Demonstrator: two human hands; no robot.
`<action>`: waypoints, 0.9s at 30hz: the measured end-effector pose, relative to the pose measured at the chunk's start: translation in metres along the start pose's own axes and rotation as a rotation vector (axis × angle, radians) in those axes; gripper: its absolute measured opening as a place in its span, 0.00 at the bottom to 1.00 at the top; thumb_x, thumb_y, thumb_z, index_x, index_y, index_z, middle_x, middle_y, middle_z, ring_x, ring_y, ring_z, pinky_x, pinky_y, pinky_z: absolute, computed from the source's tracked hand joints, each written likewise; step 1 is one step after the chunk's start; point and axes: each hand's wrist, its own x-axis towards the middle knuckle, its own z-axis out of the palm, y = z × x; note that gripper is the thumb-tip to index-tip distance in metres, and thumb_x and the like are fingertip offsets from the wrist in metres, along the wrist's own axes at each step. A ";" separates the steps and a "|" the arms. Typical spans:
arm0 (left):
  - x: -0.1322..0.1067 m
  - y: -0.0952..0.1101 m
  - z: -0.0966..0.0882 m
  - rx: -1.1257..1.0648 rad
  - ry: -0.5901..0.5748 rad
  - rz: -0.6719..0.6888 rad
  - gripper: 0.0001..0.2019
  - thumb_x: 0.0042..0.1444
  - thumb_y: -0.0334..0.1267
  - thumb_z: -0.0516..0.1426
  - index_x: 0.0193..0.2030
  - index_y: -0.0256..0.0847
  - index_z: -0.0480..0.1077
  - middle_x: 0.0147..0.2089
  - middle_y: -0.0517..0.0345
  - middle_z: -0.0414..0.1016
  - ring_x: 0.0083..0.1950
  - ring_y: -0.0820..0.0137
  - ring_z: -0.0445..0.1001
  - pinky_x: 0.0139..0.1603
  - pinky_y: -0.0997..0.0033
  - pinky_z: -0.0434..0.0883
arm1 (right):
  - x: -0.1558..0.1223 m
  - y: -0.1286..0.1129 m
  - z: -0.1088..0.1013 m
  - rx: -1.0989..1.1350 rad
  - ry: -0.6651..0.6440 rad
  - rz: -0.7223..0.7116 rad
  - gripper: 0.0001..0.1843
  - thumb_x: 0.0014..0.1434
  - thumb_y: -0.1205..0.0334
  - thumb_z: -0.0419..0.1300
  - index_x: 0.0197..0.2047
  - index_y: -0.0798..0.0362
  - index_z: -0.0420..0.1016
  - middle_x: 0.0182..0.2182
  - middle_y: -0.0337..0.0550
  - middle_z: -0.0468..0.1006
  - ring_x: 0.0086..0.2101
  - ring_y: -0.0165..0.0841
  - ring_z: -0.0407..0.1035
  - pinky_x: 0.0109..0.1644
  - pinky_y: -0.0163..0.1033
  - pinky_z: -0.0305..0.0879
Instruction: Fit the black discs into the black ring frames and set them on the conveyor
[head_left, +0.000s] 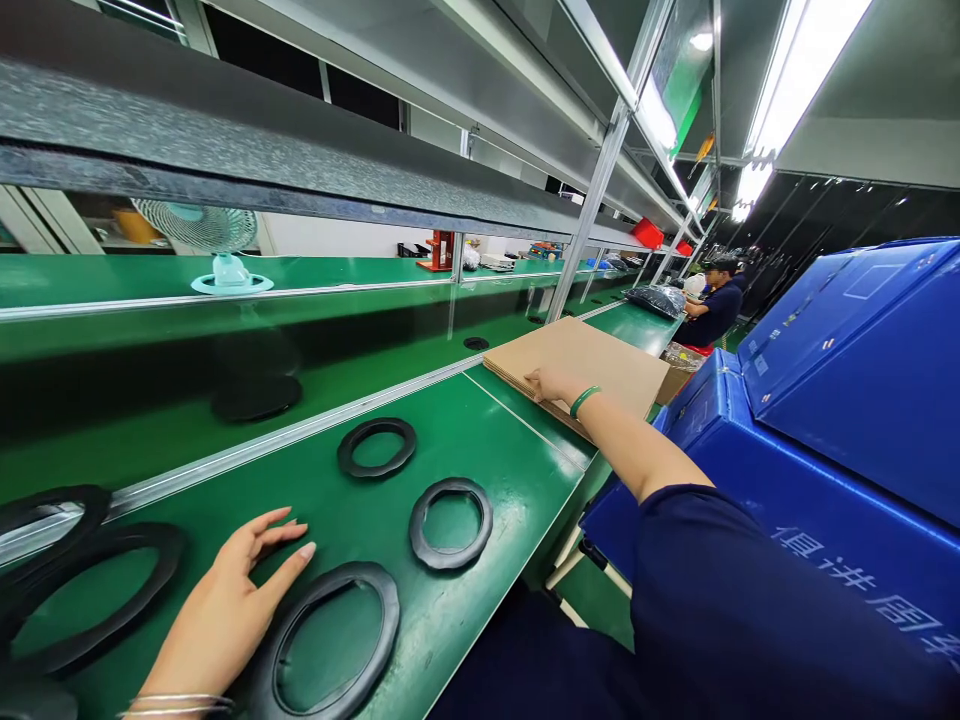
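My left hand point(229, 595) hovers over the green bench with its thumb and fingers apart, holding nothing. Just beside it lies a large black ring point(386, 620). Two smaller black rings point(377, 448) lie farther along, one of them a thick black ring point(476, 550) near the bench's front edge. At the far left, partly cut off, are larger black rings point(169, 560). My right hand point(553, 386), arm stretched out, grips the near edge of a stack of flat cardboard sheets point(600, 350); some of its fingertips are hidden.
Large blue boxes point(847, 400) stand close on my right. A metal upright point(592, 215) rises behind the cardboard, under a long overhead shelf point(300, 165). A small green fan point(225, 250) stands on the back ledge. Farther down the bench a co-worker point(716, 305) sits.
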 end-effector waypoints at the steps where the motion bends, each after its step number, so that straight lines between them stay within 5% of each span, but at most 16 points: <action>1: -0.001 0.003 -0.001 -0.009 -0.017 -0.028 0.32 0.52 0.65 0.53 0.58 0.49 0.60 0.53 0.59 0.76 0.51 0.57 0.75 0.39 0.62 0.74 | -0.001 0.000 0.000 -0.006 -0.001 -0.001 0.49 0.47 0.54 0.76 0.69 0.44 0.61 0.63 0.48 0.63 0.58 0.50 0.62 0.63 0.46 0.61; 5: -0.003 0.016 -0.007 -0.037 -0.068 -0.119 0.35 0.48 0.66 0.54 0.59 0.50 0.59 0.55 0.59 0.74 0.51 0.54 0.73 0.42 0.58 0.72 | -0.013 0.007 0.000 -0.022 -0.013 0.000 0.54 0.47 0.53 0.77 0.71 0.44 0.56 0.67 0.49 0.55 0.62 0.51 0.57 0.66 0.49 0.56; 9: -0.002 0.022 -0.008 -0.028 -0.076 -0.154 0.37 0.46 0.67 0.54 0.59 0.51 0.60 0.55 0.60 0.74 0.51 0.53 0.73 0.45 0.56 0.72 | -0.024 0.012 0.000 -0.018 -0.008 -0.007 0.33 0.64 0.51 0.66 0.67 0.51 0.62 0.64 0.52 0.58 0.60 0.48 0.59 0.64 0.57 0.57; 13: -0.001 0.022 -0.008 -0.064 -0.085 -0.160 0.36 0.45 0.66 0.55 0.58 0.50 0.60 0.54 0.58 0.74 0.55 0.53 0.72 0.52 0.53 0.70 | -0.027 0.009 -0.004 -0.006 0.016 -0.002 0.22 0.69 0.54 0.61 0.61 0.55 0.67 0.59 0.52 0.64 0.56 0.45 0.63 0.60 0.57 0.63; 18: -0.002 0.022 -0.009 -0.059 -0.090 -0.160 0.35 0.46 0.66 0.54 0.58 0.51 0.60 0.55 0.58 0.74 0.57 0.54 0.71 0.57 0.52 0.68 | -0.031 0.003 -0.008 0.012 0.018 0.000 0.21 0.69 0.55 0.61 0.60 0.55 0.67 0.58 0.51 0.65 0.54 0.44 0.65 0.58 0.55 0.66; 27: -0.001 0.013 -0.006 -0.039 -0.089 -0.127 0.36 0.48 0.68 0.54 0.59 0.53 0.59 0.56 0.61 0.74 0.51 0.52 0.73 0.47 0.53 0.72 | -0.033 0.000 -0.010 0.013 -0.037 -0.014 0.22 0.69 0.55 0.61 0.61 0.55 0.66 0.59 0.52 0.64 0.55 0.45 0.64 0.59 0.56 0.65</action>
